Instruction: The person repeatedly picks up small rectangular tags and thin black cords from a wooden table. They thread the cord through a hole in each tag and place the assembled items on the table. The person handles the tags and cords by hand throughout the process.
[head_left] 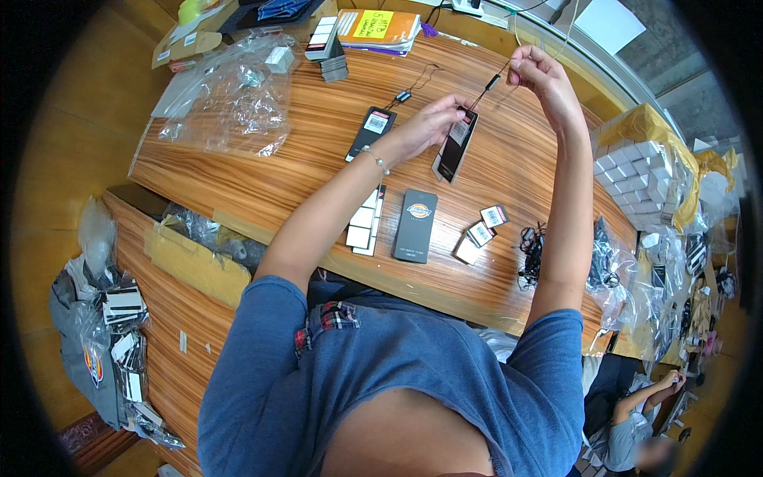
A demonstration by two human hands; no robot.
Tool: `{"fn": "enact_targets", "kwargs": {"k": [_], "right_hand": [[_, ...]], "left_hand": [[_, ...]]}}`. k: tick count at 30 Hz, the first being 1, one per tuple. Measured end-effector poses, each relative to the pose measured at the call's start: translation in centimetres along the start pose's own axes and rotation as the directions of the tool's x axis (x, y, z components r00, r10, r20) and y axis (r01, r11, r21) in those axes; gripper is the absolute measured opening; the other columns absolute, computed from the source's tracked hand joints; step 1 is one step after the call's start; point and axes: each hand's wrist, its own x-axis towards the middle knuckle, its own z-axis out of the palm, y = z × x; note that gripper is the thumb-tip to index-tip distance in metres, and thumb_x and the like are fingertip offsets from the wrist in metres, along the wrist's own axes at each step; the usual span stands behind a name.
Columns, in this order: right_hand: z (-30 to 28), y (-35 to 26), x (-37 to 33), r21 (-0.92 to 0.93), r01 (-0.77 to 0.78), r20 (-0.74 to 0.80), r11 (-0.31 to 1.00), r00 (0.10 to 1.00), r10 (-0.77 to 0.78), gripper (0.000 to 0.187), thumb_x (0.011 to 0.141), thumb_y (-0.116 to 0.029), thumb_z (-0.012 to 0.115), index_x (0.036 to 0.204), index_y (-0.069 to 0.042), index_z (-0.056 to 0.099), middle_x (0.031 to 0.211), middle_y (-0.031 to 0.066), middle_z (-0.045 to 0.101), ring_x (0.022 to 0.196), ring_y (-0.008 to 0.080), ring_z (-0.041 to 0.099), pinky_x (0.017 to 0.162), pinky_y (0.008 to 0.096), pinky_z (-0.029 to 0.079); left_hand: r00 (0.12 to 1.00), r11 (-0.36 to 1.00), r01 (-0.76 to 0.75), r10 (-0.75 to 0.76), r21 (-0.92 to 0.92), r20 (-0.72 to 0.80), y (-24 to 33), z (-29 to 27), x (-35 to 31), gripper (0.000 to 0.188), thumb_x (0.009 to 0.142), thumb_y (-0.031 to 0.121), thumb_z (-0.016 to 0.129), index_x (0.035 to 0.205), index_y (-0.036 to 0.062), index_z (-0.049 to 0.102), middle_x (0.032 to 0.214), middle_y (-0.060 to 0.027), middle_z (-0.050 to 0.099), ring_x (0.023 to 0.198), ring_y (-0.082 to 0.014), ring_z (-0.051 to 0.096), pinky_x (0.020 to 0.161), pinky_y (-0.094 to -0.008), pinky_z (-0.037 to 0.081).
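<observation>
Woodgrain tabletop (515, 151), held tag (455, 147), bagged cords (604, 270)

Left hand (425, 129) gripping black tag (455, 149), right hand (547, 83) pinching cord (493, 82)

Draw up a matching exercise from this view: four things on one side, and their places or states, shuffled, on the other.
Column 1
1. left grip
2. orange book
3. right grip
4. small white boxes

Column 2
A. raised, pinching a thin dark cord
B. in rows at the right, by tan wrapping
C. holding a dark hang tag near its upper end
D. at the far side of the table, bearing a yellow note

Right pairs: 1-C, 2-D, 3-A, 4-B
</observation>
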Motion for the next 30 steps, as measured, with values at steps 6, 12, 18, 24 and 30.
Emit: {"fn": "enact_targets", "kwargs": {"k": [6,12,18,24,30], "right_hand": [[0.7,0.1,1.6,0.051,0.024,-0.042,0.998,0.999,-0.022,0.007,0.082,-0.011,0.055,0.086,-0.005,0.055,0.067,-0.0024,0.052,0.063,0.0061,0.05,0.06,0.0195,0.041],[1.1,0.8,2.8,-0.082,-0.02,-0.018,0.996,1.0,0.019,0.007,0.081,-0.012,0.057,0.085,-0.005,0.057,0.065,-0.0038,0.05,0.057,0.0048,0.045,0.055,0.0191,0.038],[2.5,6.0,5.6,-0.305,-0.137,0.101,0.942,0.979,0.175,0.006,0.079,-0.012,0.059,0.082,-0.007,0.058,0.06,-0.0053,0.047,0.051,0.0039,0.041,0.044,0.0192,0.033],[2.4,9.1,8.2,-0.366,-0.221,0.219,0.904,0.924,0.315,0.007,0.075,-0.013,0.06,0.081,-0.009,0.059,0.06,-0.0045,0.049,0.05,0.0045,0.04,0.043,0.0199,0.033],[3.0,12.3,10.2,-0.512,-0.242,0.232,0.824,0.885,0.404,0.011,0.073,-0.009,0.059,0.083,-0.01,0.058,0.064,-0.0067,0.051,0.054,0.0044,0.041,0.047,0.0204,0.033]], "left_hand": [[0.955,0.791,-0.229,0.295,0.568,-0.025,0.0,0.9,-1.2,0.063,0.071,0.018,0.072,0.119,0.0073,0.034,0.1,-0.0047,0.048,0.092,-0.013,0.048,0.081,-0.0259,0.04],[0.938,0.707,-0.06,0.28,0.704,-0.202,0.2,-0.3,-2.1,0.064,0.065,0.024,0.077,0.113,0.0069,0.039,0.101,-0.0074,0.048,0.094,-0.0153,0.048,0.083,-0.0264,0.04],[0.903,0.434,0.149,0.307,0.888,-0.301,-2.3,-2.5,-2.6,0.066,0.062,0.026,0.078,0.111,0.0032,0.04,0.104,-0.0151,0.049,0.103,-0.0287,0.047,0.088,-0.0333,0.039],[0.917,-0.055,0.334,0.25,0.941,-0.311,-1.9,-1.8,-2.4,0.066,0.061,0.04,0.076,0.108,0.0002,0.05,0.113,-0.0184,0.044,0.107,-0.033,0.041,0.09,-0.0407,0.037],[0.884,-0.115,0.326,0.388,0.938,-0.259,-2.6,-3.0,-3.3,0.063,0.071,0.043,0.066,0.116,0.002,0.048,0.117,-0.0184,0.043,0.111,-0.0325,0.038,0.094,-0.0426,0.032]]}}
